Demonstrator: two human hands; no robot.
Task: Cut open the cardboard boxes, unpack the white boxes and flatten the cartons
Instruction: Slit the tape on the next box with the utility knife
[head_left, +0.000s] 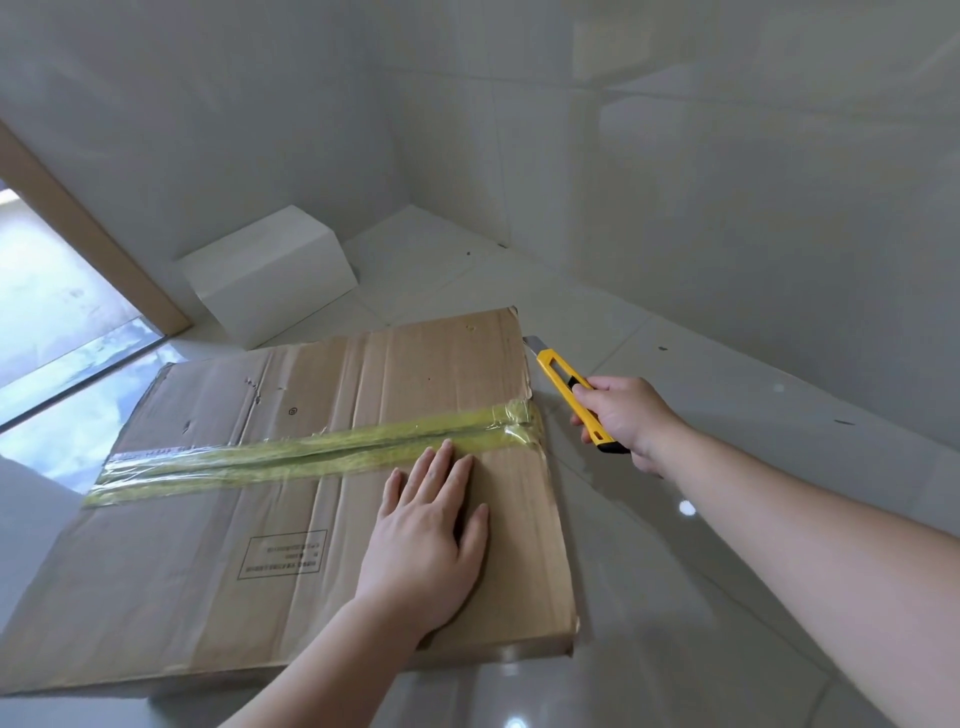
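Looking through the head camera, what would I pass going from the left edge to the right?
Doorway glass → white box → left hand flat on the cardboard carton → yellow utility knife → right hand gripping it.

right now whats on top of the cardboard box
Yellowish tape runs along the cardboard box seam, and the left hand presses flat on it. Its contents are hidden; it is still closed.

Bare floor right of carton

Brown cardboard box before me, top flaps sealed with yellowish tape; creased. White box stands beyond it, closed.
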